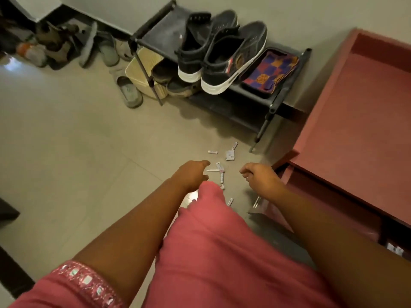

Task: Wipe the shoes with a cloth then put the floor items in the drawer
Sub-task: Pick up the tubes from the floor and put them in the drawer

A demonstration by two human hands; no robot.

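Reaching toward the small tubes (219,167) scattered on the floor (89,141), the left hand (193,174) is spreading loose fingers while the right hand (258,174) is curling empty beside the open drawer (322,196); shoes (222,52) and cloth (270,71) are sitting on the rack (273,107), pickup apparently just starting.

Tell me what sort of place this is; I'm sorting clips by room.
Probably a home entryway or hallway: a shoe rack holding dark sneakers, slippers loose on the tiled floor, and a red cabinet beside the rack.
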